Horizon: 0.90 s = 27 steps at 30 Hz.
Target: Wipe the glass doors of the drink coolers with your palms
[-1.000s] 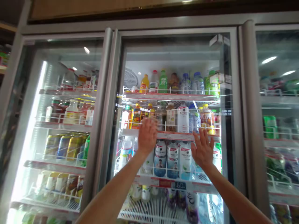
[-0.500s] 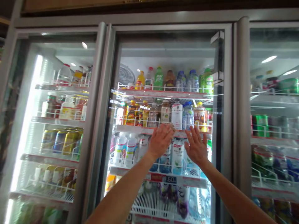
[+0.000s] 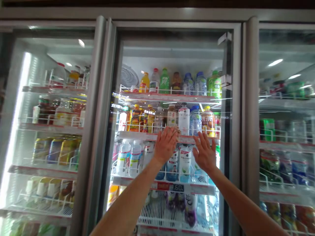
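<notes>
My left hand (image 3: 166, 145) is raised with its fingers stretched out in front of the glass door of the middle cooler section. A small pale, crumpled-looking patch shows by its fingertips; whether it is a cloth or a reflection cannot be made out. To its right, my right hand (image 3: 204, 153) has its fingers spread, palm towards the glass, and holds nothing. Behind the glass, a white bottle (image 3: 183, 120) stands on the second shelf between the two hands. Below it are a bottle with a pale label (image 3: 185, 161) and a dark price tag (image 3: 178, 187).
Silver door frames (image 3: 98, 98) separate the cooler sections. The left section holds cans (image 3: 52, 149) and bottles; the right one holds green cans (image 3: 268, 128) and more drinks. A green bottle (image 3: 164, 80) stands on the middle section's top shelf. Purple bottles (image 3: 190, 209) are lower down.
The view has shifted a little, so the cooler appears slightly further left and higher. Both hands appear slightly further left, still raised with fingers extended.
</notes>
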### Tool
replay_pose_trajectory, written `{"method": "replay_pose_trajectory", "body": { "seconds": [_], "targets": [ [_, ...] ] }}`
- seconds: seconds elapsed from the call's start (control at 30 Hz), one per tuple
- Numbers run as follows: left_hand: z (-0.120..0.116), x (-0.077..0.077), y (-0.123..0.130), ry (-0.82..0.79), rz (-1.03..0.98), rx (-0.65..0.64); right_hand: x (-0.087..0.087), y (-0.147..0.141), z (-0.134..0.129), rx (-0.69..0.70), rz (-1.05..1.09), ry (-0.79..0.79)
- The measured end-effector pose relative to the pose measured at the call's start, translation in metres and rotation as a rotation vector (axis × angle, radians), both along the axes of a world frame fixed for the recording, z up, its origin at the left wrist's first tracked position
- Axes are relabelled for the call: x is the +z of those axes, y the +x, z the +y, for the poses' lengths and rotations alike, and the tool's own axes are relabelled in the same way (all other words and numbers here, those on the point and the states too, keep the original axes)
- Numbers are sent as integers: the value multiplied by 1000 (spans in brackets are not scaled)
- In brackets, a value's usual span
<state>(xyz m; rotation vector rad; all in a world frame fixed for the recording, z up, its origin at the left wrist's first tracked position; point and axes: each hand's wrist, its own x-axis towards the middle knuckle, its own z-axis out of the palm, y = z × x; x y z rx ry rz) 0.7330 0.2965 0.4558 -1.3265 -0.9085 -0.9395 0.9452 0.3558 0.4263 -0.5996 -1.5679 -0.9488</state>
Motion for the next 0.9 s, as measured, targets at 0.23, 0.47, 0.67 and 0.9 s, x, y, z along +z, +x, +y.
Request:
{"method": "replay_pose_trajectory", "body": {
  "seconds": [0.23, 0.47, 0.67, 0.9],
  "targets": [
    [-29, 8, -90, 183, -499, 21, -2, -6, -2, -17, 37, -3],
    [-15, -31, -28, -6, 121, -14, -11, -16, -2, -35, 106, -27],
    [-41, -19, -119, 241, -445, 35, -12, -17, -2, -54, 122, -26],
    [-21, -35, -49, 7, 24, -24, -18, -20, -3, -54, 161, -13]
  ]
}}
